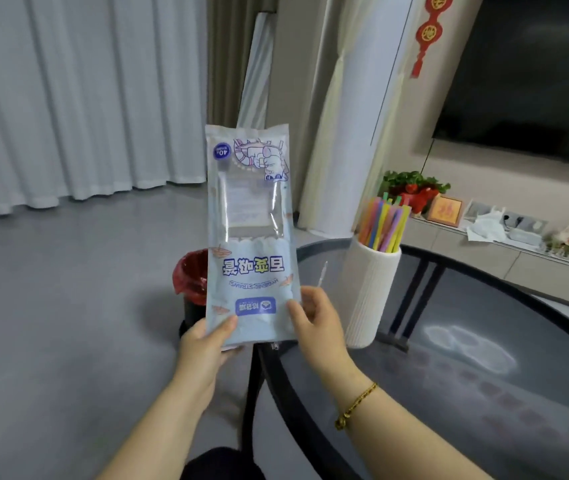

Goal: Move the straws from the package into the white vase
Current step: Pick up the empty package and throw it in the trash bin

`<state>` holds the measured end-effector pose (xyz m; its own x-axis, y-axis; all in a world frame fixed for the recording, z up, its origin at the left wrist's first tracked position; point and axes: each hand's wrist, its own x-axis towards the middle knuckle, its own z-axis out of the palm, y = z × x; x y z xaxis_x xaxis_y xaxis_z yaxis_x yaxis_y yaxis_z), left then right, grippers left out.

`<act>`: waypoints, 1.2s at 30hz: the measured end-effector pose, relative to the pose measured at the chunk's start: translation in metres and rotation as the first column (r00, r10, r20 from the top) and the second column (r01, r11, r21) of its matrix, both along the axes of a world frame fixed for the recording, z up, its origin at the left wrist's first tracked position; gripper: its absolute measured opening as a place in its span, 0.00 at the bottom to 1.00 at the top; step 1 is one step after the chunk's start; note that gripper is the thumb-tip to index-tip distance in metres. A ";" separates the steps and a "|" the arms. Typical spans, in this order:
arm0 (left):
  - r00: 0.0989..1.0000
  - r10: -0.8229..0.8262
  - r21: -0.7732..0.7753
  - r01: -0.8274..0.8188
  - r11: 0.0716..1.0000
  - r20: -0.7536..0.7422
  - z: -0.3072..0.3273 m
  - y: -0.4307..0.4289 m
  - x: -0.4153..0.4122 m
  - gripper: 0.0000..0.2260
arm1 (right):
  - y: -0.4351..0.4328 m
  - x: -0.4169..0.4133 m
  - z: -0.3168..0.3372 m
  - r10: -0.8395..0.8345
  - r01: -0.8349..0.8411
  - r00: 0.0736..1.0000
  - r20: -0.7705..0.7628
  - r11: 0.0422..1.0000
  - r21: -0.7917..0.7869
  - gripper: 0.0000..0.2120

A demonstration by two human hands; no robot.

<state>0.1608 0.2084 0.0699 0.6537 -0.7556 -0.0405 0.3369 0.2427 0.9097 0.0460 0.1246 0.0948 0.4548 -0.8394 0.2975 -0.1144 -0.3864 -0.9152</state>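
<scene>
In a living room, both hands [203,344] [314,320] pinch an apparently empty package [250,237] left of the vase [369,292] on the bench [484,358]; a careless swing could topple its straws [385,223].

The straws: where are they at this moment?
In the head view the straws stand bunched in the white vase on the glass table, right of the empty-looking package held by both hands.

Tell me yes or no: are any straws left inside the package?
No: the package's clear window shows none, and the straws stand in the white vase.
</scene>
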 end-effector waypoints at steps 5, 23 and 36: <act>0.964 0.238 0.234 -0.259 0.937 0.115 -0.035 0.002 0.068 0.08 | -0.033 0.031 -0.043 -0.052 0.062 0.899 -0.435 0.998 0.009 0.18; -0.128 -0.583 0.288 -0.773 0.566 0.803 -0.013 -0.109 0.199 0.11 | -0.085 0.060 -0.095 -0.188 -0.037 0.625 -0.758 0.962 -0.270 0.24; -0.150 -0.740 0.444 -0.716 0.539 0.656 -0.056 -0.197 0.181 0.13 | -0.090 0.060 -0.101 -0.168 -0.045 0.660 -0.732 0.964 -0.262 0.22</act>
<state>0.3421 0.0115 0.0138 0.4704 -0.8745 0.1183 -0.8446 -0.4850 -0.2267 0.1062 0.0351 -0.0060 0.5608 -0.8246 0.0741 -0.7446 -0.5415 -0.3903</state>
